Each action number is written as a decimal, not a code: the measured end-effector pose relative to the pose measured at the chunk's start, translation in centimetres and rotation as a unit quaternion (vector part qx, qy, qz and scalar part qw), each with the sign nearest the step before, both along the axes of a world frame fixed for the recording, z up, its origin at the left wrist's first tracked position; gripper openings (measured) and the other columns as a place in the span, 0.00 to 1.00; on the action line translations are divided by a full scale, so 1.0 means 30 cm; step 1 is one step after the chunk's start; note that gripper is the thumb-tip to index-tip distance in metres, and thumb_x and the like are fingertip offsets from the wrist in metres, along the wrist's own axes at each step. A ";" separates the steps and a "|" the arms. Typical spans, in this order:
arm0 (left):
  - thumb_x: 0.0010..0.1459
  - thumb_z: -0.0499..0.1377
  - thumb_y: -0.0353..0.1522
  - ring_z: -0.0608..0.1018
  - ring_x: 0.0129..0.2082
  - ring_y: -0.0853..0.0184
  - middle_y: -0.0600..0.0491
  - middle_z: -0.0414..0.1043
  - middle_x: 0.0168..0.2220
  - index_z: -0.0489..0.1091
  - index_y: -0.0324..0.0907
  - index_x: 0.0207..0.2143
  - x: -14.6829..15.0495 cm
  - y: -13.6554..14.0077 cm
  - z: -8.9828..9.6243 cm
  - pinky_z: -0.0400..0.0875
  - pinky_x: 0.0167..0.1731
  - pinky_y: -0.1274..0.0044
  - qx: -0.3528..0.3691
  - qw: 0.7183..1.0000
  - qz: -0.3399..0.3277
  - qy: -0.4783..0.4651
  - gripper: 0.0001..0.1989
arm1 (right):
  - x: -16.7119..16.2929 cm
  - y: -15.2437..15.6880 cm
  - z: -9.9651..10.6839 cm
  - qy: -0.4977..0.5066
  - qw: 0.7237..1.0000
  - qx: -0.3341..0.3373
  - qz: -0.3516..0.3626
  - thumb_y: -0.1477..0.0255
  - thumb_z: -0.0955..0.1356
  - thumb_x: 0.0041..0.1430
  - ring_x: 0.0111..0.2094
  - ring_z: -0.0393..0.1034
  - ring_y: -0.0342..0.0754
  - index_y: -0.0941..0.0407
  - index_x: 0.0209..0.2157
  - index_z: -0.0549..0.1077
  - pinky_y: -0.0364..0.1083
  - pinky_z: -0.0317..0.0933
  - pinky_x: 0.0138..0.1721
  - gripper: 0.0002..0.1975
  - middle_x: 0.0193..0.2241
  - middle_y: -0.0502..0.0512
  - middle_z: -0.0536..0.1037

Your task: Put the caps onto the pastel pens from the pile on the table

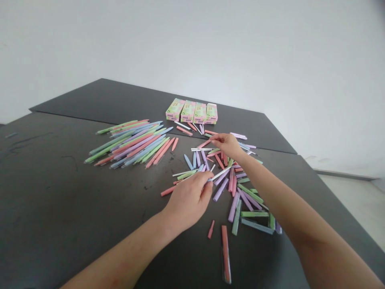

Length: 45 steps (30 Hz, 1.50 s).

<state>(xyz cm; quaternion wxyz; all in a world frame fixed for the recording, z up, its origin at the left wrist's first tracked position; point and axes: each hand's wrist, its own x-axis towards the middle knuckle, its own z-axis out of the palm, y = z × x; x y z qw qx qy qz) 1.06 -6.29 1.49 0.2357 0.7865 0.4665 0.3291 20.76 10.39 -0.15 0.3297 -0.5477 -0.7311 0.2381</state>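
My left hand [190, 197] is closed, its thumb and fingers pinching a white pen refill [221, 173] that points up to the right. A bit of blue shows at the fingertips, too small to tell what it is. Farther off, my right hand [227, 143] has its fingertips pressed together on a pink pen barrel [204, 144] above the pile. Loose pen parts in pink, purple, green and blue spread below and between both hands, among them a purple barrel [221, 190] and a green barrel [255, 214]. Several white refills [201, 149] lie with them.
Whole pens [132, 146] are heaped on the left of the dark table [60, 192]. Pink and green boxes [188, 111] stand in a row at the back, before a white wall. Near the front lie a long pink barrel [225, 253] and a small pink piece [211, 229].
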 end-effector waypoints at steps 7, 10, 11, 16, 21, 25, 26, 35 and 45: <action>0.64 0.49 0.30 0.78 0.46 0.62 0.50 0.77 0.46 0.69 0.43 0.47 -0.007 0.016 -0.015 0.70 0.47 0.71 -0.015 1.000 0.000 0.005 0.13 | 0.043 -0.140 0.022 0.204 0.974 -0.097 -0.003 0.63 0.72 0.48 0.18 0.64 0.40 0.58 0.32 0.77 0.41 0.59 0.20 0.14 0.21 0.50 0.76; 0.65 0.49 0.32 0.78 0.46 0.61 0.50 0.76 0.47 0.70 0.43 0.49 -0.018 0.033 -0.015 0.70 0.47 0.70 -0.033 0.999 0.011 0.017 0.14 | 0.056 -0.212 0.053 0.245 0.964 -0.102 -0.003 0.61 0.72 0.49 0.20 0.65 0.40 0.59 0.33 0.77 0.41 0.61 0.22 0.16 0.23 0.51 0.77; 0.65 0.49 0.32 0.78 0.46 0.61 0.50 0.76 0.47 0.70 0.43 0.49 -0.022 0.038 -0.014 0.70 0.47 0.70 -0.036 0.999 0.014 0.020 0.15 | 0.061 -0.237 0.064 0.256 0.962 -0.100 -0.004 0.61 0.72 0.49 0.21 0.66 0.40 0.59 0.34 0.77 0.41 0.61 0.23 0.16 0.24 0.51 0.77; 0.64 0.50 0.36 0.79 0.42 0.62 0.51 0.77 0.46 0.72 0.44 0.48 -0.033 0.059 -0.016 0.71 0.44 0.72 -0.050 0.999 0.012 0.007 0.15 | 0.083 -0.352 0.105 0.327 0.942 -0.072 -0.011 0.63 0.72 0.51 0.27 0.69 0.42 0.57 0.38 0.78 0.42 0.63 0.29 0.14 0.29 0.52 0.78; 0.63 0.51 0.36 0.79 0.43 0.63 0.54 0.78 0.44 0.74 0.45 0.46 -0.031 0.065 -0.027 0.71 0.44 0.74 -0.051 0.998 -0.007 -0.024 0.15 | 0.074 -0.427 0.101 0.330 0.943 -0.043 -0.026 0.64 0.71 0.54 0.27 0.69 0.41 0.55 0.38 0.78 0.43 0.63 0.30 0.12 0.29 0.52 0.78; 0.64 0.51 0.40 0.78 0.45 0.63 0.52 0.78 0.46 0.74 0.44 0.47 -0.033 0.073 -0.036 0.69 0.48 0.73 -0.038 0.999 -0.010 -0.035 0.17 | 0.042 -0.457 0.074 0.325 0.945 -0.029 -0.014 0.63 0.71 0.55 0.27 0.70 0.42 0.55 0.37 0.77 0.43 0.64 0.30 0.11 0.28 0.52 0.78; 0.64 0.51 0.40 0.78 0.46 0.63 0.52 0.78 0.46 0.74 0.44 0.47 -0.033 0.075 -0.037 0.69 0.48 0.73 -0.037 0.999 -0.013 -0.034 0.17 | 0.034 -0.462 0.067 0.326 0.945 -0.023 -0.012 0.63 0.71 0.55 0.28 0.70 0.43 0.55 0.37 0.77 0.43 0.64 0.30 0.11 0.28 0.52 0.79; 0.64 0.51 0.39 0.78 0.45 0.63 0.52 0.78 0.46 0.75 0.45 0.45 -0.033 0.072 -0.024 0.71 0.43 0.75 -0.029 0.999 -0.038 0.013 0.15 | 0.025 -0.504 0.031 0.323 0.946 -0.019 -0.006 0.65 0.72 0.54 0.30 0.74 0.46 0.54 0.37 0.77 0.46 0.69 0.32 0.10 0.29 0.52 0.80; 0.64 0.52 0.39 0.78 0.44 0.63 0.53 0.78 0.45 0.75 0.45 0.44 -0.039 0.076 -0.039 0.69 0.41 0.75 -0.028 0.999 -0.040 0.022 0.15 | 0.035 -0.509 0.032 0.302 0.952 -0.039 0.018 0.64 0.72 0.55 0.29 0.74 0.45 0.56 0.36 0.77 0.42 0.67 0.26 0.10 0.28 0.53 0.80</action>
